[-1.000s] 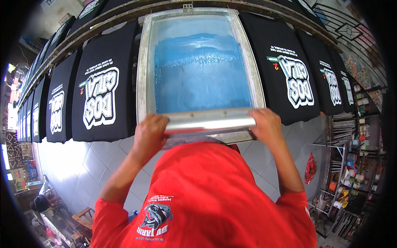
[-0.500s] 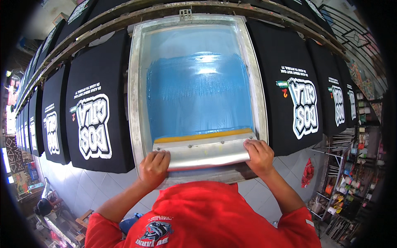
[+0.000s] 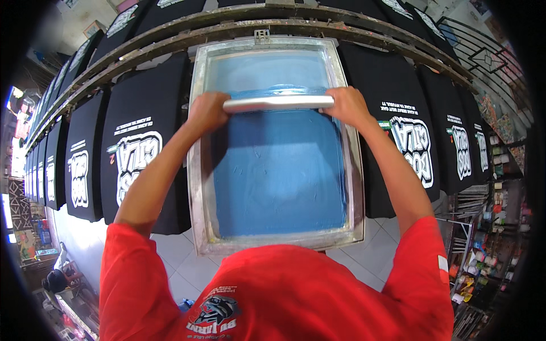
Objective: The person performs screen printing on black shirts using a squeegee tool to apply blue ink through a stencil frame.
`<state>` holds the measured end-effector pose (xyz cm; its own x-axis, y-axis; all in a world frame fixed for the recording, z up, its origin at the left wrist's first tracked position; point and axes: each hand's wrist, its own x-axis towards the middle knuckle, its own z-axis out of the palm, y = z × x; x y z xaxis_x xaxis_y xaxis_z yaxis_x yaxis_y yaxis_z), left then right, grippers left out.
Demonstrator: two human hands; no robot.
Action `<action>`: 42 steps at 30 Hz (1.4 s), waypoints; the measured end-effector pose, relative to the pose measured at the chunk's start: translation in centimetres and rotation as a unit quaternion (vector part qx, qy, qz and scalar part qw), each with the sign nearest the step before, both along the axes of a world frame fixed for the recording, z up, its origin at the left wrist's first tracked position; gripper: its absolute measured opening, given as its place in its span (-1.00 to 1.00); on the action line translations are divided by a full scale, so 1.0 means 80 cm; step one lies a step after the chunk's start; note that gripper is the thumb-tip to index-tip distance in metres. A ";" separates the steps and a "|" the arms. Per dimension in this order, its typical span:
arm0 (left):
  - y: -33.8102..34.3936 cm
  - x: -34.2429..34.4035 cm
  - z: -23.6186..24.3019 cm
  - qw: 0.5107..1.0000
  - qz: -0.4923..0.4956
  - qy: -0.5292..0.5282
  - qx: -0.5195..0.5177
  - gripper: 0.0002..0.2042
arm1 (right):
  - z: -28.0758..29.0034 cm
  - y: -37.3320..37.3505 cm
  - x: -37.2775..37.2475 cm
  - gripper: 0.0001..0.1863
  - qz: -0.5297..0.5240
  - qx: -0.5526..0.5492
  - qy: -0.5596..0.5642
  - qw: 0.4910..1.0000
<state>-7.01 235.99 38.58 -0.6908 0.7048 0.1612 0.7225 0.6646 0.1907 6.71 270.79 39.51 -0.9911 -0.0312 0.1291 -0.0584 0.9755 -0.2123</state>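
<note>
A screen printing frame (image 3: 354, 187) with pale, worn sides lies in front of me, its mesh (image 3: 278, 182) coated in blue. Across its far part stretches a metal squeegee (image 3: 278, 103), seen nearly from above as a narrow silver bar. My left hand (image 3: 209, 111) is closed round the squeegee's left end, and my right hand (image 3: 347, 105) grips the right end. Both forearms reach forward over the frame's sides. Wet blue ink (image 3: 284, 90) gleams just beyond the squeegee. Its blade edge is hidden beneath the bar.
Black shirts with white lettering flank the frame, one left (image 3: 145, 170) and one right (image 3: 392, 85), with several more along the curved rows. A wooden rail (image 3: 222, 31) runs behind, and a metal hinge (image 3: 262, 36) sits at the frame's far edge. Shelves (image 3: 483, 250) stand at the right.
Both hands have pushed the squeegee from the near end of the screen to its far part. The bar has tipped from showing its broad face to a narrow edge.
</note>
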 end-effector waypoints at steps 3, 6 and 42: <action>-0.012 0.032 0.051 0.999 -0.011 0.005 0.048 -0.89 | 0.052 -0.021 0.033 -0.72 -0.024 -0.010 0.011 1.000; -0.040 0.123 0.078 0.999 -0.015 -0.027 0.040 -0.88 | 0.074 -0.050 0.119 -0.75 -0.018 -0.005 0.010 1.000; 0.016 -0.014 0.007 0.998 0.008 -0.062 -0.014 -0.80 | 0.002 0.012 -0.027 -0.71 0.029 -0.010 -0.009 0.999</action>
